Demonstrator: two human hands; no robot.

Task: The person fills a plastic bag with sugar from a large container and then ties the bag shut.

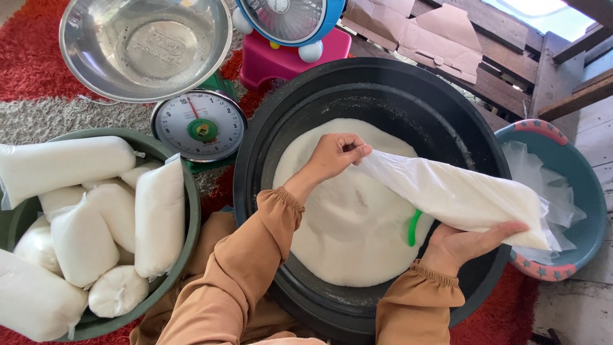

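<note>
A large black tub (389, 83) holds a mound of white granular powder (348, 217). Over it lies a clear plastic bag (460, 195) filled with the same white stuff, stretched sideways. My left hand (332, 156) pinches the bag's twisted mouth above the mound. Palm up, my right hand (469, 243) supports the bag's fat end at the tub's right rim. A green handle (414, 228) pokes out of the powder under the bag.
A green basin (190, 211) at left is piled with several filled white bags (156, 214). A dial scale (201, 124) carries a steel bowl (145, 45). A teal basin (584, 185) with empty plastic bags sits right; a pink stool (268, 61) and fan behind.
</note>
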